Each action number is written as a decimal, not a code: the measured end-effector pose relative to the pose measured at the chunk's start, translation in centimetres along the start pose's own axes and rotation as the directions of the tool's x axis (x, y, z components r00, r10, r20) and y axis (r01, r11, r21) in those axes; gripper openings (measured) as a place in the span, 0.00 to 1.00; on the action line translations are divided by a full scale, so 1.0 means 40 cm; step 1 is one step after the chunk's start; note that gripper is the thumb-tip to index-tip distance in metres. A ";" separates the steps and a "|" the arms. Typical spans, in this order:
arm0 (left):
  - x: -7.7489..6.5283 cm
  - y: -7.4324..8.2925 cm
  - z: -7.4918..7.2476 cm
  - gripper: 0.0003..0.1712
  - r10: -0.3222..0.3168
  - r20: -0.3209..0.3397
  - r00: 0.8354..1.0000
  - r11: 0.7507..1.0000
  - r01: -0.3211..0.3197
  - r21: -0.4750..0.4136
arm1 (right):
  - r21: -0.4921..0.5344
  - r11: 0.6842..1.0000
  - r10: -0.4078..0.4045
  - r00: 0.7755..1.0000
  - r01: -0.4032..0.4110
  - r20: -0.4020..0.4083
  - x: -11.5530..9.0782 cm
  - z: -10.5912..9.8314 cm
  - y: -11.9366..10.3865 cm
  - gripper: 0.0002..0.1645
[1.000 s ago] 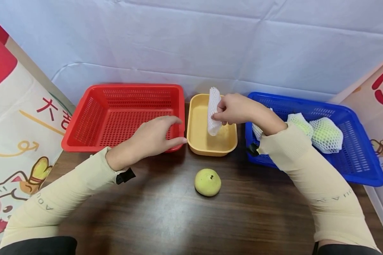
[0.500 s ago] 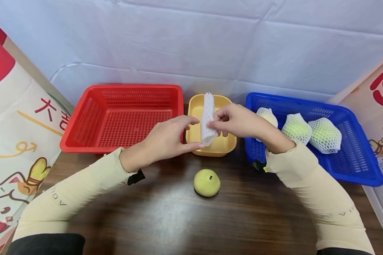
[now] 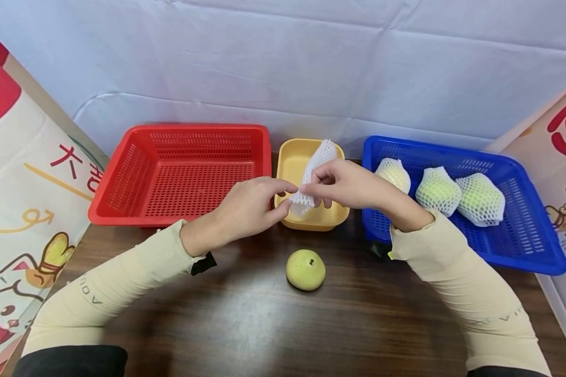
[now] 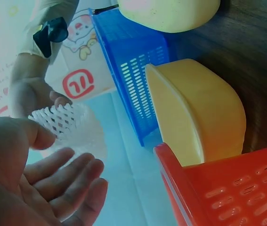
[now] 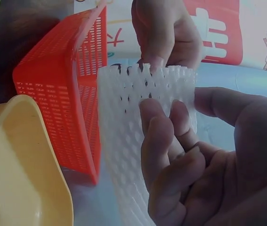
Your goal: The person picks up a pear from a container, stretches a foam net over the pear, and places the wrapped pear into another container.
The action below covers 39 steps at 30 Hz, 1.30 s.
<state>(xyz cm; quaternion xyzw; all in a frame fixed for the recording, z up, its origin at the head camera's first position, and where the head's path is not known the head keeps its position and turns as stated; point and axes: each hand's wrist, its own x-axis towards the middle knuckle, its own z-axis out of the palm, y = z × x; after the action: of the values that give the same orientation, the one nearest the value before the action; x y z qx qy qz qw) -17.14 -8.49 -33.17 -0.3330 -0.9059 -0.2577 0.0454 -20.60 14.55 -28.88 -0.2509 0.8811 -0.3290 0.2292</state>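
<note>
A white foam net sleeve (image 3: 324,153) is held tilted above the yellow tray (image 3: 316,226). My right hand (image 3: 351,183) pinches it near its lower end, thumb and fingertips on the mesh. At the rim of that end, my left hand (image 3: 247,207) takes the edge between thumb and index finger. The left wrist view shows the left thumb against the rim of the sleeve (image 4: 65,122), the other fingers loosely bent. In the right wrist view, the sleeve (image 5: 124,117) looks flattened and holds no fruit. A bare yellow-green pear (image 3: 305,269) rests on the table, stem upward.
On the left stands a red slotted basket (image 3: 198,183) with nothing visible inside. To the right, a blue basket (image 3: 530,235) contains 3 net-wrapped fruits (image 3: 437,191). The dark wooden table (image 3: 264,324) extends toward me, and a pale cloth (image 3: 283,68) hangs behind.
My left hand has moved right from beside the red basket to the sleeve's lower end and grips its rim. The sleeve has come lower and tilted, its top now leaning right.
</note>
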 end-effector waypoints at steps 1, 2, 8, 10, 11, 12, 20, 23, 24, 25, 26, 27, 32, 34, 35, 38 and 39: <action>0.001 0.000 0.000 0.15 0.004 -0.002 1.000 1.000 -0.004 -0.003 | 0.006 1.000 -0.006 1.000 0.006 0.001 0.000 0.001 0.001 0.21; 0.002 0.000 0.001 0.14 0.008 -0.005 1.000 1.000 -0.008 -0.008 | 0.015 1.000 -0.014 1.000 0.014 0.001 0.001 0.002 0.002 0.21; 0.006 -0.003 0.005 0.11 0.010 -0.027 1.000 0.999 -0.011 -0.039 | 0.025 0.997 -0.072 0.997 0.073 -0.029 0.002 0.015 0.012 0.16; 0.007 -0.003 0.005 0.12 0.006 -0.036 0.999 0.999 -0.007 -0.046 | -0.013 0.996 -0.093 0.993 0.092 -0.067 0.002 0.022 0.016 0.16; 0.008 -0.003 0.005 0.12 0.004 -0.039 0.999 0.999 -0.006 -0.047 | -0.036 0.994 -0.104 0.991 0.101 -0.089 0.002 0.027 0.018 0.17; 0.008 -0.003 0.005 0.11 0.003 -0.044 0.999 0.999 -0.005 -0.049 | -0.056 0.993 -0.113 0.987 0.108 -0.111 0.002 0.030 0.019 0.18; 0.008 -0.005 0.003 0.11 -0.019 -0.044 0.999 0.999 0.017 -0.042 | -0.137 0.982 -0.151 0.975 0.130 -0.162 -0.004 0.040 0.024 0.20; 0.008 -0.005 0.002 0.11 -0.031 -0.044 0.999 0.999 0.029 -0.044 | -0.167 0.978 -0.152 0.975 0.125 -0.162 -0.008 0.041 0.027 0.16; 0.007 -0.006 0.002 0.11 -0.034 -0.044 0.998 0.998 0.032 -0.045 | -0.177 0.976 -0.153 0.975 0.124 -0.162 -0.009 0.042 0.028 0.14; 0.008 -0.006 0.002 0.11 -0.036 -0.046 0.998 0.998 0.034 -0.044 | -0.190 0.974 -0.158 0.974 0.126 -0.163 -0.010 0.042 0.029 0.12; 0.008 -0.007 0.002 0.11 -0.037 -0.048 0.998 0.998 0.035 -0.042 | -0.199 0.972 -0.160 0.974 0.126 -0.163 -0.012 0.043 0.029 0.09; 0.008 -0.007 0.002 0.11 -0.039 -0.052 0.998 0.998 0.037 -0.041 | -0.210 0.970 -0.161 0.973 0.125 -0.163 -0.013 0.044 0.030 0.07; 0.008 -0.010 0.004 0.08 -0.069 -0.073 0.995 0.997 0.066 -0.040 | -0.251 0.960 -0.174 0.968 0.126 -0.180 -0.015 0.050 0.036 0.05; 0.008 -0.011 0.006 0.05 -0.097 -0.074 0.993 0.994 0.093 -0.054 | -0.265 0.956 -0.185 0.963 0.130 -0.196 -0.015 0.052 0.037 0.06; 0.008 -0.012 0.007 0.05 -0.111 -0.077 0.991 0.992 0.107 -0.061 | -0.267 0.954 -0.190 0.961 0.132 -0.203 -0.015 0.053 0.037 0.07; 0.009 -0.014 0.011 0.05 -0.139 -0.091 0.986 0.989 0.133 -0.068 | -0.268 0.952 -0.207 0.954 0.146 -0.216 -0.017 0.056 0.034 0.08; 0.009 -0.014 0.012 0.06 -0.145 -0.096 0.985 0.988 0.139 -0.065 | -0.268 0.952 -0.212 0.953 0.151 -0.217 -0.017 0.058 0.033 0.09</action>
<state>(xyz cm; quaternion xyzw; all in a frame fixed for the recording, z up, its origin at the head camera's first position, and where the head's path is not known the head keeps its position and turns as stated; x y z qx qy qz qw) -17.72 -8.39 -33.74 -0.2555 -0.9160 -0.3028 0.0626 -19.15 14.75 -31.22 -0.3159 0.9096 -0.2642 0.0551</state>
